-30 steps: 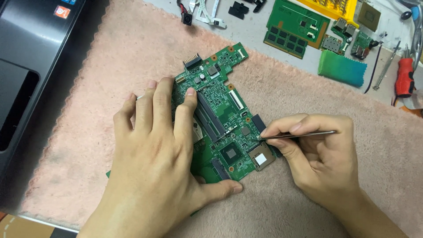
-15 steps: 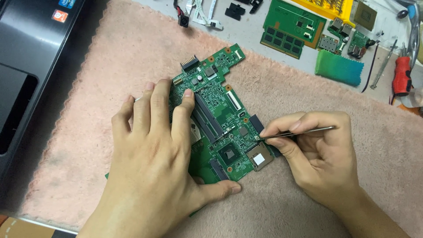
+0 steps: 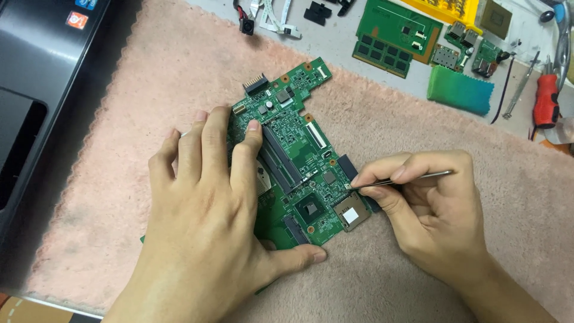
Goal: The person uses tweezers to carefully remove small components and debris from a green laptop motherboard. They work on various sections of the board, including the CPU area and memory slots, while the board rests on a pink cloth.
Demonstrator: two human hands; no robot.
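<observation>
Pressing your left hand flat on the green circuit board, you keep the fingers spread and open over its left part, while the thumb lies along the lower edge of the board. This hand grips nothing; it only rests on the board. The board lies tilted on a pink towel which covers the desk, with its black connector end pointing away from you.

Your right hand is closed around thin metal tweezers, pinched between the thumb and the first fingers. The tip of the tweezers touches the right edge of the board, just beside a small silver card slot and near a square black chip.

At the far side of the desk, beyond the towel, several loose parts lie apart from each other: a green memory module, a larger green board behind it, small green boards, a green-blue cloth, a red-handled screwdriver and a second pair of tweezers. A yellow tray shows at the top edge; I cannot tell clearly what is inside it. A dark laptop sits at your left, partly on the towel's border.
</observation>
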